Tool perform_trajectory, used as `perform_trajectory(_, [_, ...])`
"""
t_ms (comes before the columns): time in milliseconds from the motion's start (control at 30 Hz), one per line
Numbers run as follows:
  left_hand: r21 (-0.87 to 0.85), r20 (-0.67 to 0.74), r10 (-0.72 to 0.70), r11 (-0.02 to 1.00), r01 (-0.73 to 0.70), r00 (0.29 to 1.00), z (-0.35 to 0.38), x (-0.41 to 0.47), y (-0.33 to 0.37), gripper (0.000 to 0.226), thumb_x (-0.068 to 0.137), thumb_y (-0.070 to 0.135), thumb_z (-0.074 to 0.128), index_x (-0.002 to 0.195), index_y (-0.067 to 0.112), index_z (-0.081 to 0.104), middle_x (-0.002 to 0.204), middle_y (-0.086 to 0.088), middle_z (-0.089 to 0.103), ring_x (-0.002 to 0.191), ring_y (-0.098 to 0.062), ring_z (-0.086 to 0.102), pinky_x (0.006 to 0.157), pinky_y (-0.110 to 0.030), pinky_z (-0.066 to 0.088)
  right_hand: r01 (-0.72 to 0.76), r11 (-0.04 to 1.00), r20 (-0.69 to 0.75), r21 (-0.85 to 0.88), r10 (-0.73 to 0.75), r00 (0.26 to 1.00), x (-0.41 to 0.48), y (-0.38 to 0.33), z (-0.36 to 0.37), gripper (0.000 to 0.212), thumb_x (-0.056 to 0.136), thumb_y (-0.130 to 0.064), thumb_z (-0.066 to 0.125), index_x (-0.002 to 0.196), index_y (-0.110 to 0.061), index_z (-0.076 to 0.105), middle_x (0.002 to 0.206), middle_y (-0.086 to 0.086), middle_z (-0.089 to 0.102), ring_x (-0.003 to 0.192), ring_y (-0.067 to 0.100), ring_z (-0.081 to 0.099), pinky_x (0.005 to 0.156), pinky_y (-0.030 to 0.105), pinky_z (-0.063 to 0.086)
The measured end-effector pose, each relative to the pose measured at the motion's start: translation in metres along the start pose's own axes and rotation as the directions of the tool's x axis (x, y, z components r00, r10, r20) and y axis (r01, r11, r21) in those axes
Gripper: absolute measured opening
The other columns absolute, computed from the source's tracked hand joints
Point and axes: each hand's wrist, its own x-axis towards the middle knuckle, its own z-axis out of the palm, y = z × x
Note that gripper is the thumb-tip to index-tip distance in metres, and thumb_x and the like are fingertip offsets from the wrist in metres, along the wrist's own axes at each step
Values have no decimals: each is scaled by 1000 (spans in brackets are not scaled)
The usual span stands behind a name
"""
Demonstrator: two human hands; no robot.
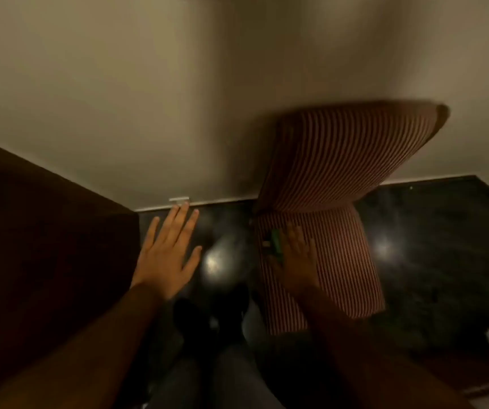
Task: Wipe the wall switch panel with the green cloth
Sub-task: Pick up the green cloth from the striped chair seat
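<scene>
Both hands reaching down toward the dark floor, green cloth by the right one.

Left hand (169, 255) is flat and spread wide, fingers apart, gripping nothing, with its fingertips pointing at the wall (148, 98) where it meets the floor (432, 237). Right hand (297, 255) is blurry and rests over the striped cushion (331, 178); a bit of green cloth (276, 242) sticks out just left of its fingers, but honestly can't tell if it's gripped or just lying there. The cushion leans from the wall down to the floor, right of the left hand. A dark wooden cabinet (45, 246) crowds the left hand's outer side. Open shiny floor sits between the two hands and further right of the cushion.
</scene>
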Motion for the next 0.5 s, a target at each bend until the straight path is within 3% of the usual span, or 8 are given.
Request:
perform_trajectory(100, [21,86,-54,998,52,995,39,-1,-2,81,108,51,39,179,11,33,188,-11,21,173,-30,25,140,-42,-5,-118,986,139,-114,134,981,19,22,33,86,108,-53,46,169,-19,-3,178,7,-6,166,29,-8,134,51,-4])
perform_trajectory(233, [37,162,-85,996,80,983,84,-15,3,80,110,50,39,180,13,33,189,-8,18,174,-28,21,139,-51,8,-82,971,292,-223,147,945,40,48,77,94,107,-59,45,168,-16,-12,177,10,-15,165,30,-12,134,56,-2])
perform_trajectory(400, [49,212,-120,993,112,970,112,-28,3,79,111,50,40,181,13,31,189,-10,17,175,-29,17,138,-59,20,-27,971,252,-238,88,964,69,66,99,92,106,-43,56,169,-21,-8,177,7,-12,165,30,-9,134,56,2])
perform_trajectory(500, [44,273,-120,993,112,955,120,-35,2,79,112,50,34,182,16,22,190,-8,9,176,-26,7,140,-57,13,17,987,209,-161,17,978,80,79,98,85,106,-24,56,170,-25,1,178,6,-3,166,30,-5,135,51,5])
